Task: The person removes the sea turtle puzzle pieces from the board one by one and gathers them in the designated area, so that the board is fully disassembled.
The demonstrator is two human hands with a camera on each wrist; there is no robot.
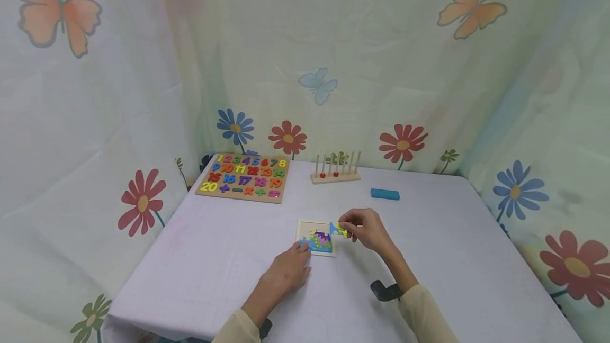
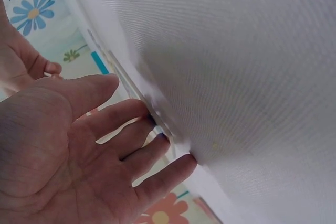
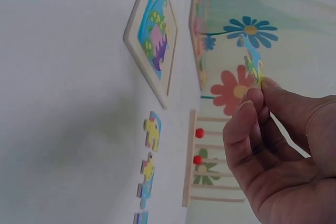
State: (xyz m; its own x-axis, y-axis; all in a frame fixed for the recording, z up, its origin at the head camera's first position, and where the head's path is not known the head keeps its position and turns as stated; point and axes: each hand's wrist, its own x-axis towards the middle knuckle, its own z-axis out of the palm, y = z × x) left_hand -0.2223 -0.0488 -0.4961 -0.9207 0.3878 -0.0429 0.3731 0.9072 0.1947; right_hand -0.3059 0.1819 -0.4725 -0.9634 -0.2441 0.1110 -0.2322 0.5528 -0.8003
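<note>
Curtain (image 1: 267,30): printed with butterflies and flowers; hung around the table.
Table (image 1: 229,258): covered with a white cloth.
Number board (image 1: 238,197): placed at the far left; coloured numerals 1 to 20 and arithmetic signs are set in 4 rows.
Peg stand (image 1: 350,178): placed at the far side, right of the number board; upright pegs are carried on a wooden base.
Left hand (image 1: 287,270): fingers extended and relaxed, nothing gripped; fingertips rested on the tray at its near left corner. The palm is shown only in the left wrist view.
Right hand (image 1: 367,228): puzzle piece pinched between thumb and fingertips, above the table.
Puzzle tray (image 1: 314,226): laid flat between the hands, roughly square, so no long axis is marked. The near part is filled with a blue, purple and pink picture; bare wood is exposed at the far part.
Blue block (image 1: 385,194): laid beyond the right hand, long axis left to right.
Puzzle piece (image 1: 334,227): held at the tray's far right corner, clear of the surface; free end pointed left, away from the right hand. Its raised, nearly edge-on attitude is shown in the right wrist view.
Loose pieces (image 3: 153,132): laid in a row near the tray; made out only in the right wrist view.
Red beads (image 1: 322,175): 2, seated low on the pegs.
</note>
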